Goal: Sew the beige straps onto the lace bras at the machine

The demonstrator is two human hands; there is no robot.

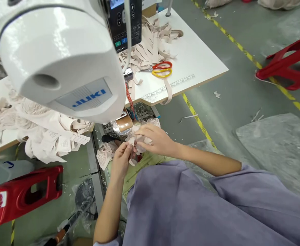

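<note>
My left hand [121,159] and my right hand [156,138] meet just below the arm of a white sewing machine [60,58]. Both pinch a small pale pink lace fabric piece [137,143], fingers closed on its edge. More of the lace fabric [106,153] hangs to the left of my left hand. The machine's brown-taped end [123,123] sits just above my fingers. My lap in purple cloth fills the lower frame.
On the white table [201,58] lie a heap of beige straps [150,44], red-and-yellow scissors [161,68] and a printed ruler. Pale fabric pieces [44,133] are piled at left. A red stool [19,194] lies lower left; another red stool [288,63] at right. Plastic sheet [275,143] on floor.
</note>
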